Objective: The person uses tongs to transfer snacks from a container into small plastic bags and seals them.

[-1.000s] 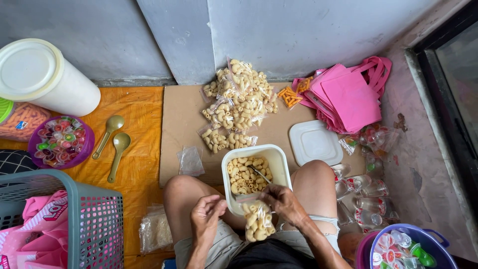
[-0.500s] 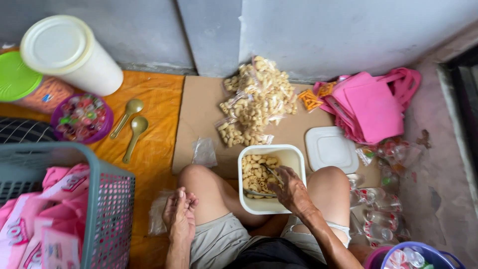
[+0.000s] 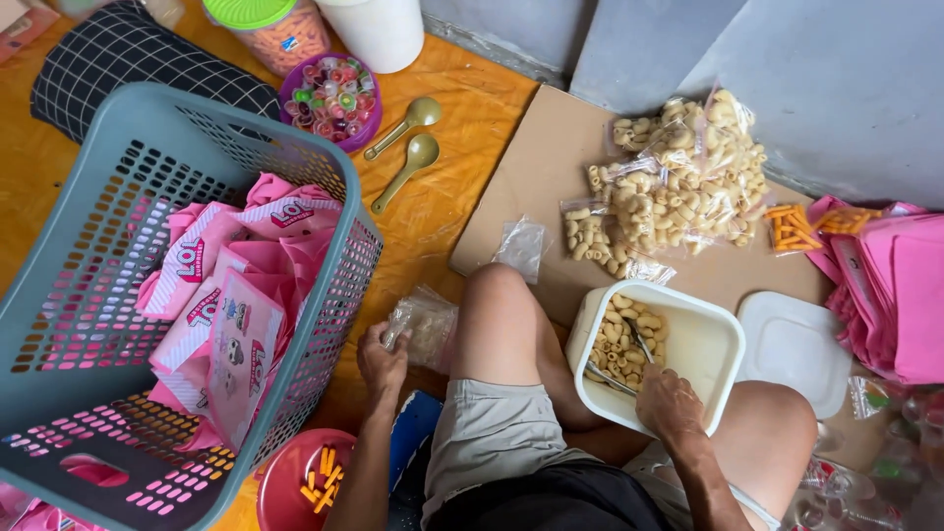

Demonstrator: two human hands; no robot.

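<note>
I sit on the floor with a white square tub [image 3: 710,346] of beige tube-shaped snacks between my knees. My right hand [image 3: 667,401] rests on the tub's near rim and grips a metal spoon [image 3: 637,339] that lies in the snacks. My left hand [image 3: 382,356] reaches down beside my left thigh and pinches a stack of small clear plastic bags [image 3: 425,324] lying on the orange mat. A heap of filled snack bags [image 3: 674,187] lies on the cardboard sheet [image 3: 536,167] beyond the tub.
A blue-grey laundry basket [image 3: 118,295] of pink printed bags stands at my left. Two gold plastic spoons [image 3: 405,147], a purple bowl of jelly cups [image 3: 332,98], the tub's white lid [image 3: 795,344], pink bags [image 3: 895,285] and a red bowl [image 3: 300,482] lie around.
My view has swung left and down. My left hand moved from my lap to the clear bags by my thigh. My right hand has let go of the filled bag and now holds the spoon.
</note>
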